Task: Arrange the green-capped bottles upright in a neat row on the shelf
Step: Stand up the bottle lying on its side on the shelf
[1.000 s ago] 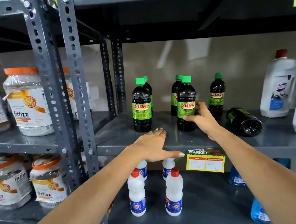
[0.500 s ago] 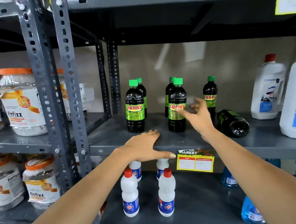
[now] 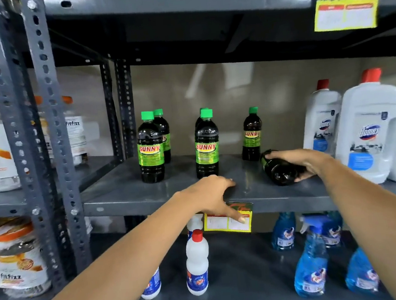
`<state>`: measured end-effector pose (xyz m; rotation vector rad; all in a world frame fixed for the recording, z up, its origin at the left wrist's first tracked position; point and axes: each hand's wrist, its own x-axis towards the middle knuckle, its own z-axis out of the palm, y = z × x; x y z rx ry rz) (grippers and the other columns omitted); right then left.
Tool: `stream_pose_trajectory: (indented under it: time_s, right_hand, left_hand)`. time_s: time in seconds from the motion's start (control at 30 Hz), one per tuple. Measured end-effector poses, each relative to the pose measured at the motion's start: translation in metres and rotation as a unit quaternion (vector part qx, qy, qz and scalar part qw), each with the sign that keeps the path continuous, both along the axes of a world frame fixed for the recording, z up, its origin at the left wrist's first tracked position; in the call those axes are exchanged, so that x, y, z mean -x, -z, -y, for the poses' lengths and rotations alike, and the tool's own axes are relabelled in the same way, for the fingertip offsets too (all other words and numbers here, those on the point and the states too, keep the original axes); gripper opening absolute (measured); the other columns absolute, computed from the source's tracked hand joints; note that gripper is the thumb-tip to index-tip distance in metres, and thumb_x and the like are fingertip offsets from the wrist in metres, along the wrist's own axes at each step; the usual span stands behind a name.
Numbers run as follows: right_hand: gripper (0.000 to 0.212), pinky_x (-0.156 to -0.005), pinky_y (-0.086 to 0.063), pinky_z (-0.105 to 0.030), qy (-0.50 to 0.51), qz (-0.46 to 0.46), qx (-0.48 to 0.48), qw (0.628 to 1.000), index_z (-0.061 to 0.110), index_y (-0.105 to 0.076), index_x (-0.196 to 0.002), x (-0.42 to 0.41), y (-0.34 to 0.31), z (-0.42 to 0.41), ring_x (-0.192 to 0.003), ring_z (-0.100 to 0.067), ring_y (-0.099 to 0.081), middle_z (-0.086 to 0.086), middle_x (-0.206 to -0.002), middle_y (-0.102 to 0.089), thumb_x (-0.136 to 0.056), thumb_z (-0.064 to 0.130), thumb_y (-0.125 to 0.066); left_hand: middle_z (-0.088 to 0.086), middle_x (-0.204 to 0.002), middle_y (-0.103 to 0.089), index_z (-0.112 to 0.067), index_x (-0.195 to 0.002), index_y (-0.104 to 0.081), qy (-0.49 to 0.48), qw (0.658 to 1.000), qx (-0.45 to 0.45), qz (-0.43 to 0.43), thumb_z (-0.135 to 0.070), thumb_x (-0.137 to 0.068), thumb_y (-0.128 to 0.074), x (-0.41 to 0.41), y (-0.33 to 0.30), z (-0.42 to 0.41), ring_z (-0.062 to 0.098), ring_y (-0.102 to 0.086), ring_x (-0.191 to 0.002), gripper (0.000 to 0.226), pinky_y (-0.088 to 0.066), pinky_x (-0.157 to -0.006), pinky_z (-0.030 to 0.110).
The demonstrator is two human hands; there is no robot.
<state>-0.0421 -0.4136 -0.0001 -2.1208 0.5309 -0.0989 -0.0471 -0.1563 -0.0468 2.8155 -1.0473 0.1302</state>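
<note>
Your right hand [image 3: 301, 163] has left the upright bottles and now wraps around the fallen bottle [image 3: 278, 170] lying on the shelf [image 3: 128, 192] (base toward you), so standing it up looks next; your left hand [image 3: 211, 194] rests flat, empty, on the shelf's front edge.

Both bare forearms are extended forward from the lower frame. The left hand [image 3: 211, 194] is laid palm-down, fingers curled over an edge and the thumb pointed downward. The right hand [image 3: 299, 161] is reached further out, wrist bent, with fingers and thumb wrapped around a fallen bottle [image 3: 280, 169].
</note>
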Motion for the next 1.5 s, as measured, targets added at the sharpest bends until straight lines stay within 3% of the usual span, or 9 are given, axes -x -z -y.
stream_pose_trajectory:
  time_s: [0.07,0.17,0.33,0.63,0.77,0.9,1.03,1.2,1.5]
  right_hand:
    - [0.063,-0.065,-0.058,-0.035,0.018,0.053,-0.024,0.998,0.003,-0.061,-0.11,-0.006,0.006,0.004,-0.077,-0.025,-0.066,-0.012,-0.088,-0.066,-0.072,0.05,-0.077]
    - [0.08,-0.076,-0.058,-0.04,0.084,0.168,-0.01,0.982,0.004,-0.059,-0.112,-0.014,0.02,0.007,-0.093,-0.031,-0.066,-0.015,-0.103,-0.066,-0.061,0.064,-0.075]
    - [0.052,-0.088,-0.054,-0.04,0.013,0.292,0.014,0.956,0.026,-0.06,-0.104,-0.019,0.039,0.008,-0.098,-0.022,-0.068,-0.003,-0.104,-0.072,-0.067,0.061,-0.072]
    - [0.047,-0.101,-0.047,-0.039,-0.081,0.304,-0.037,0.948,0.02,-0.052,-0.116,-0.026,0.047,0.012,-0.114,-0.025,-0.062,-0.002,-0.113,-0.066,-0.078,0.019,-0.079]
    - [0.072,-0.095,-0.047,-0.034,-0.066,0.307,0.017,0.949,0.018,-0.049,-0.124,-0.024,0.046,0.008,-0.104,-0.016,-0.061,0.002,-0.113,-0.064,-0.065,0.03,-0.089]
    - [0.07,-0.101,-0.043,-0.037,-0.109,0.27,-0.045,0.956,0.012,-0.044,-0.132,-0.03,0.046,0.011,-0.115,-0.024,-0.059,-0.01,-0.126,-0.063,-0.072,0.002,-0.079]
    - [0.08,-0.098,-0.044,-0.035,-0.084,0.284,0.0,0.955,0.015,-0.044,-0.133,-0.029,0.048,0.011,-0.109,-0.018,-0.058,0.0,-0.12,-0.061,-0.066,0.017,-0.088]
    - [0.074,-0.102,-0.043,-0.037,-0.104,0.274,-0.061,0.954,0.009,-0.044,-0.135,-0.033,0.047,0.016,-0.117,-0.031,-0.058,-0.016,-0.127,-0.062,-0.07,-0.004,-0.075]
    - [0.077,-0.097,-0.045,-0.034,-0.105,0.283,-0.064,0.951,0.007,-0.041,-0.14,-0.031,0.048,0.014,-0.111,-0.024,-0.06,-0.012,-0.125,-0.062,-0.074,0.001,-0.079]
  left_hand:
    - [0.001,-0.153,-0.041,-0.015,-0.15,-0.035,0.001,1.0,0.025,-0.009,-0.071,-0.062,-0.076,-0.004,0.002,-0.001,0.021,-0.036,-0.139,0.111,-0.034,-0.111,0.039]
    - [-0.003,-0.155,-0.037,-0.017,-0.15,-0.035,0.006,0.999,0.048,-0.018,-0.068,-0.063,-0.077,-0.006,0.004,-0.003,0.019,-0.032,-0.142,0.11,-0.03,-0.114,0.039]
    - [-0.008,-0.161,-0.02,-0.019,-0.154,-0.025,0.014,0.999,0.04,-0.024,-0.069,-0.071,-0.069,-0.007,0.009,-0.003,0.013,-0.017,-0.147,0.106,-0.018,-0.117,0.034]
    - [-0.01,-0.163,-0.005,-0.021,-0.156,-0.012,0.019,0.999,0.002,-0.036,-0.065,-0.083,-0.06,-0.006,0.009,-0.001,0.006,-0.005,-0.148,0.098,-0.013,-0.116,0.031]
    - [-0.01,-0.163,-0.006,-0.021,-0.156,-0.013,0.018,0.999,0.009,-0.035,-0.066,-0.081,-0.061,-0.009,0.01,-0.002,0.007,-0.007,-0.148,0.099,-0.014,-0.116,0.031]
    - [-0.01,-0.163,-0.007,-0.021,-0.156,-0.013,0.021,0.999,0.012,-0.03,-0.067,-0.081,-0.061,-0.01,0.012,-0.002,0.008,-0.008,-0.148,0.1,-0.017,-0.116,0.034]
    - [-0.011,-0.163,-0.008,-0.022,-0.156,-0.015,0.02,0.999,0.015,-0.027,-0.069,-0.079,-0.061,-0.012,0.013,-0.002,0.009,-0.01,-0.148,0.102,-0.019,-0.118,0.037]
    - [-0.01,-0.163,-0.008,-0.022,-0.156,-0.014,0.02,0.999,0.01,-0.022,-0.068,-0.081,-0.06,-0.01,0.013,-0.002,0.01,-0.011,-0.148,0.1,-0.02,-0.115,0.035]
    - [-0.009,-0.164,-0.007,-0.022,-0.156,-0.014,0.02,0.999,0.011,-0.023,-0.067,-0.081,-0.06,-0.009,0.012,-0.003,0.012,-0.012,-0.148,0.099,-0.019,-0.115,0.036]
